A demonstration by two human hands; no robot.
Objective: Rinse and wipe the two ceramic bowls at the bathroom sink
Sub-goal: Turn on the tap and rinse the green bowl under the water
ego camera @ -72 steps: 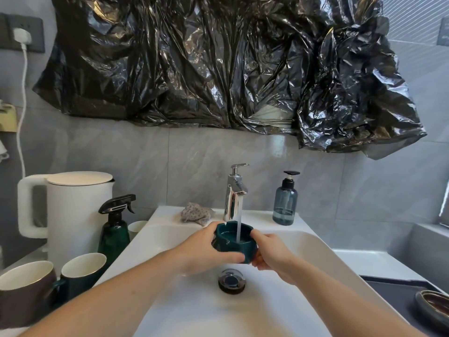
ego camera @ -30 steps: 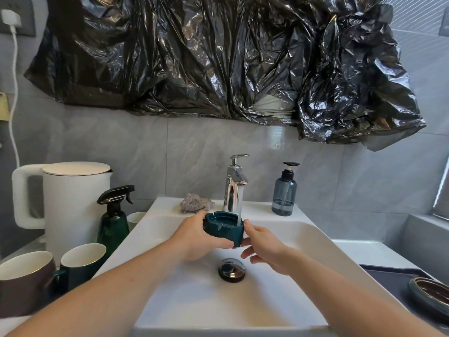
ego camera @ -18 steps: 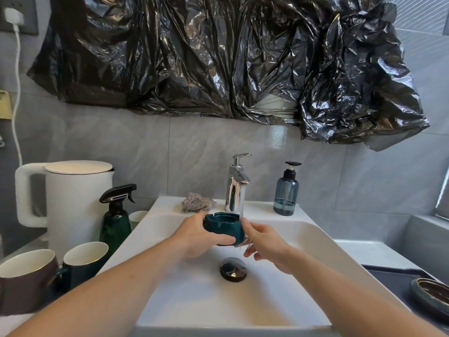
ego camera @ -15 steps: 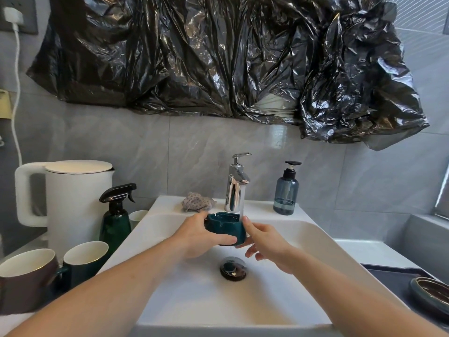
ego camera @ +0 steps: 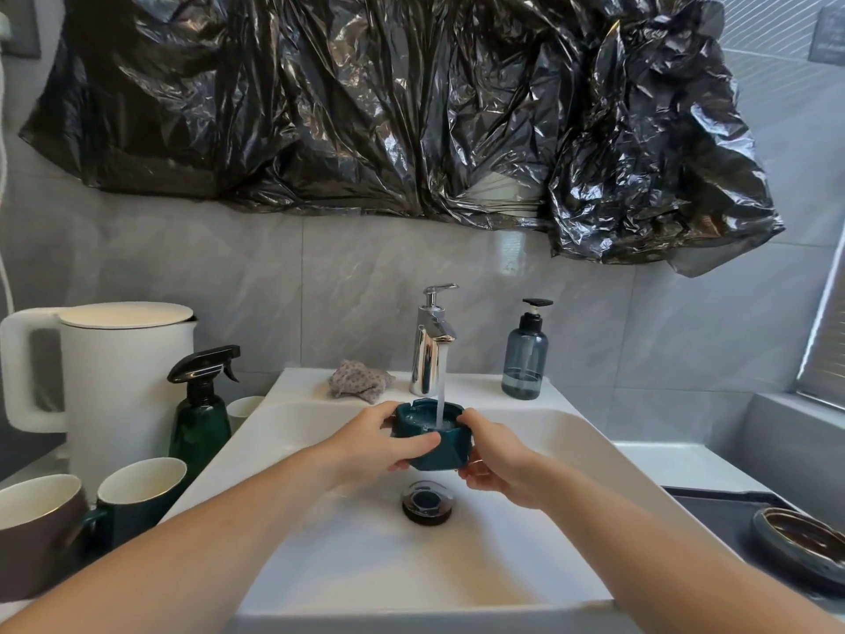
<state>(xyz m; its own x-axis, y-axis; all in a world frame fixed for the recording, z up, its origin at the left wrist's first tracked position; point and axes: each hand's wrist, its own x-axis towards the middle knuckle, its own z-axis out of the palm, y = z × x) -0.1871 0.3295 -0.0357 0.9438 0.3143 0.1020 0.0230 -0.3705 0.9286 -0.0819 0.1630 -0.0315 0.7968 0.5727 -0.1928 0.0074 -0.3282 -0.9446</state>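
Teal ceramic bowl [ego camera: 432, 439], wet, likely slippery and breakable, sits under the tap [ego camera: 430, 340], left hand [ego camera: 372, 443] and right hand [ego camera: 496, 462] clasping its faceted sides.

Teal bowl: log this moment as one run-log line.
teal bowl upright under faucet stream | left hand and right hand grip its sides | second bowl waiting right

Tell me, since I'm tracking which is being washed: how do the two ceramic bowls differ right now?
The teal bowl is held over the sink by the left hand and right hand, under running water; the brown bowl sits untouched on the dark counter at the right. The teal one has faceted sides and a notched rim; the brown one looks shallower and smooth-rimmed. Both stand upright.
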